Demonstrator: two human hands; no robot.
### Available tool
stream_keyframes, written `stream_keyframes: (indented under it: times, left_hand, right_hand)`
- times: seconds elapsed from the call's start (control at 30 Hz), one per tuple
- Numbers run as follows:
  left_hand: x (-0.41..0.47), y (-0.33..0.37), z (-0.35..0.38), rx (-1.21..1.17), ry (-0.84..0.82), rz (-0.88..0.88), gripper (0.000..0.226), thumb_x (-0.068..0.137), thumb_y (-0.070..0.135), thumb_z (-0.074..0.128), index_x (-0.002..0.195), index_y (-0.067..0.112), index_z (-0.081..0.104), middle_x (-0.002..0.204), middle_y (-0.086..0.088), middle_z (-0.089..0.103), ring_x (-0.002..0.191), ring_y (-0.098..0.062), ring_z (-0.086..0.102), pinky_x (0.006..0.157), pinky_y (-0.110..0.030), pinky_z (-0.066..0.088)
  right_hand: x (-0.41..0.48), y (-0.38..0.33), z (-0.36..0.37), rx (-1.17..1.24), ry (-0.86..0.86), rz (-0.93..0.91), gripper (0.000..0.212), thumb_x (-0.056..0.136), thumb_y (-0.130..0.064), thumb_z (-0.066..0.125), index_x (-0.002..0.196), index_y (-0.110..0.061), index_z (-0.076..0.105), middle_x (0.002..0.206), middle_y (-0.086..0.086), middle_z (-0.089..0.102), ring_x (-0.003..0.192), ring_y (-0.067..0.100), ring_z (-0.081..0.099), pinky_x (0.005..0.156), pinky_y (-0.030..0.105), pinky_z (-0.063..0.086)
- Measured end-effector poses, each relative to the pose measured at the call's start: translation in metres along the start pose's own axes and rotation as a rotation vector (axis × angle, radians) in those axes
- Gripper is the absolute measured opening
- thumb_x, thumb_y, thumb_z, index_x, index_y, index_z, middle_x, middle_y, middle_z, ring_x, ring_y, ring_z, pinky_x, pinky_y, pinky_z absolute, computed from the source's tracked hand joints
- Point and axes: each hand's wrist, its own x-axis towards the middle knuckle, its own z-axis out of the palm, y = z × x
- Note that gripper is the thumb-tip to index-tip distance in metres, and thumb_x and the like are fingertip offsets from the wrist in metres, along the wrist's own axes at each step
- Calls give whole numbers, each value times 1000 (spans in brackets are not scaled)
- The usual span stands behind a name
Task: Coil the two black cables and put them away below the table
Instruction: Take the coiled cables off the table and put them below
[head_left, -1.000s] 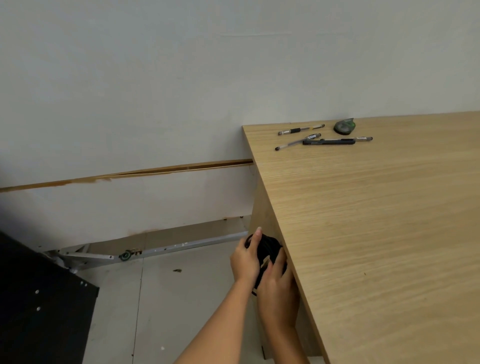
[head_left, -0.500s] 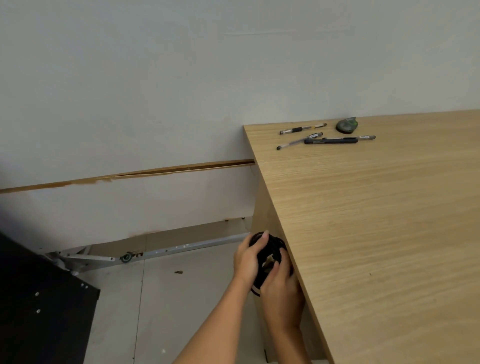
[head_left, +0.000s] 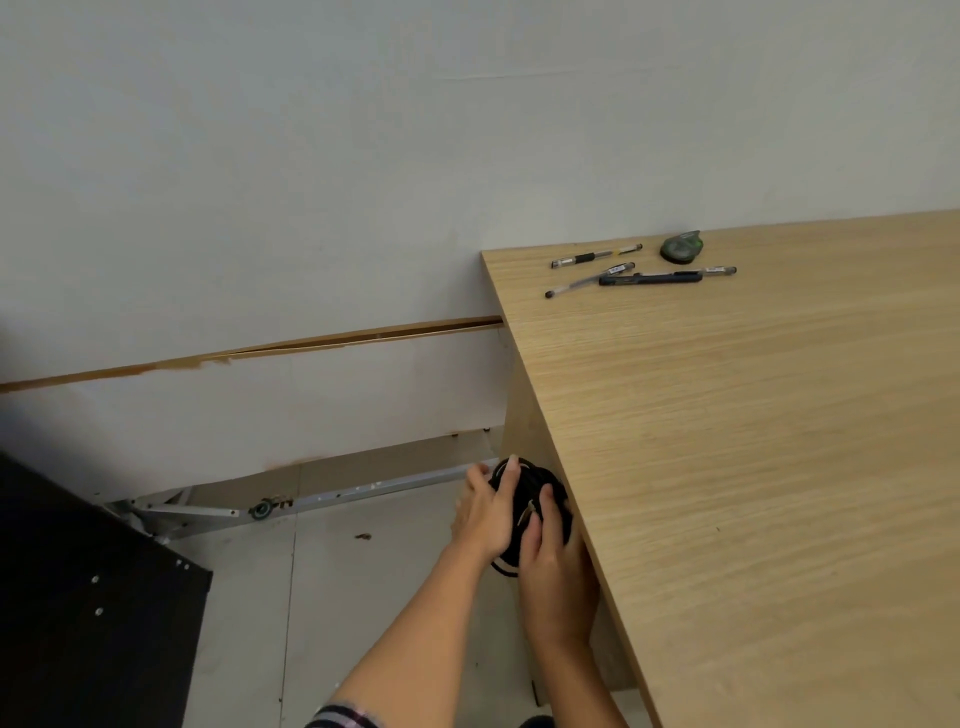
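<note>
A coiled bundle of black cable (head_left: 525, 496) is held between both hands just left of the wooden table's (head_left: 753, 441) left edge, below the tabletop level. My left hand (head_left: 485, 512) grips the coil from the left, fingers curled over its top. My right hand (head_left: 556, 566) grips it from the right and below, thumb across the loops. Whether the bundle is one cable or two I cannot tell. Part of the coil is hidden behind my hands and the table edge.
Three pens (head_left: 644, 273) and a green tape dispenser (head_left: 681, 247) lie at the table's far left corner. A white metal rail (head_left: 332, 499) lies on the tiled floor along the wall. A black panel (head_left: 78, 597) stands at the lower left.
Both hands with the cable coil have moved slightly away from me along the table's side. The left fingers have shifted higher over the coil.
</note>
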Motion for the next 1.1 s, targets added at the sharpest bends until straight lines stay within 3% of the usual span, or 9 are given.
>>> stream_keyframes:
  times: [0.2, 0.3, 0.37, 0.53, 0.63, 0.73, 0.93, 1.0, 1.1]
  left_hand:
    - [-9, 8, -2, -172, 138, 19, 42, 89, 55, 47, 110, 18, 46, 118, -5, 52, 109, -23, 51, 96, -41, 42]
    - [-14, 7, 0, -220, 161, 4, 43, 91, 53, 46, 112, 17, 52, 115, -6, 54, 108, -22, 52, 97, -40, 43]
    - [-17, 7, -1, -234, 170, 4, 40, 92, 51, 45, 112, 18, 52, 115, -6, 53, 108, -22, 52, 97, -40, 43]
    - [-19, 11, -4, -274, 197, -5, 37, 92, 47, 49, 113, 16, 50, 117, -5, 50, 108, -19, 51, 94, -34, 44]
    - [-22, 12, -5, -329, 162, -6, 34, 94, 46, 46, 109, 16, 55, 115, -7, 57, 107, -20, 55, 86, -29, 45]
    - [-27, 14, -9, -373, 151, -25, 40, 97, 44, 41, 119, 16, 57, 118, -4, 60, 110, -19, 55, 91, -31, 44]
    - [-30, 17, -16, -517, 107, -106, 49, 95, 30, 52, 140, 15, 40, 137, -5, 48, 126, -23, 45, 107, -36, 37]
    - [-32, 15, -17, -502, 170, -78, 44, 90, 30, 61, 127, 15, 43, 123, -2, 52, 114, -21, 51, 96, -33, 43]
    - [-37, 13, -13, -484, 238, 9, 21, 85, 26, 67, 94, 15, 52, 98, -4, 61, 93, -21, 59, 72, -28, 49]
  right_hand:
    - [-3, -14, -15, 24, -36, 44, 49, 102, -42, 13, 128, -19, 47, 117, 21, 63, 100, 36, 65, 65, 43, 59]
    - [-4, -18, -26, 10, -29, 27, 36, 95, -32, 43, 129, -22, 42, 118, 19, 62, 99, 35, 65, 68, 43, 59]
    - [-5, -19, -28, 42, -73, 26, 51, 84, -22, 67, 128, -21, 42, 116, 20, 62, 98, 36, 64, 68, 45, 58]
    - [-4, -24, -30, -5, -144, 74, 61, 74, -21, 77, 126, -16, 46, 110, 22, 64, 91, 38, 66, 61, 45, 58]
    - [-3, -26, -31, -2, -125, 121, 55, 85, -26, 66, 134, -11, 48, 121, 25, 58, 104, 41, 61, 74, 46, 56]
    - [-2, -29, -35, -4, -194, 174, 56, 98, -38, 40, 147, -14, 28, 142, 18, 41, 127, 33, 45, 96, 39, 45]
    - [0, -31, -43, 52, -237, 196, 54, 100, -38, 34, 148, -16, 23, 144, 14, 39, 129, 27, 43, 98, 33, 43]
    - [-1, -28, -40, 64, -191, 183, 48, 99, -30, 42, 143, -14, 35, 136, 17, 50, 120, 31, 52, 90, 39, 50]
    - [-2, -20, -30, 103, -132, 163, 35, 87, -15, 64, 120, -9, 55, 102, 23, 67, 86, 36, 67, 62, 42, 57]
